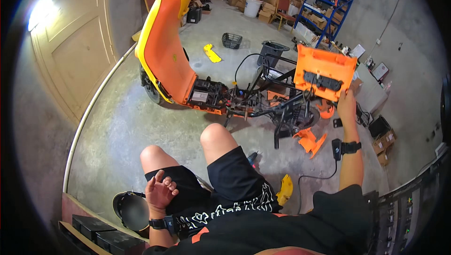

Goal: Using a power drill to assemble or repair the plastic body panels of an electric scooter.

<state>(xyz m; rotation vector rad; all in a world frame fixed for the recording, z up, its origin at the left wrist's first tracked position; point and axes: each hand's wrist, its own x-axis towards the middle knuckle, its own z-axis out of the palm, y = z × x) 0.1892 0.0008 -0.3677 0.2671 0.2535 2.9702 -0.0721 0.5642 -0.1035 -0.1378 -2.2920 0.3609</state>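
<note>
My right hand (346,108) grips the lower right corner of an orange body panel (319,62). The panel is held up at the rear of a partly stripped scooter, with a dark fitting (323,81) on the side facing me. Its bare black frame (282,109) shows behind and below the panel. The scooter's orange and yellow front shield (164,53) stands to the left. Over my left thigh, my left hand (161,192) is raised palm up, fingers loosely bent and apart, holding nothing.
Orange plastic pieces (310,141) lie by the rear wheel. Yellow pieces (212,53) (284,190) and a black basket (231,41) rest on the floor. A black bin (272,52) stands beyond the frame, a blue shelf (326,11) farther back. Black boxes (101,234) sit at lower left.
</note>
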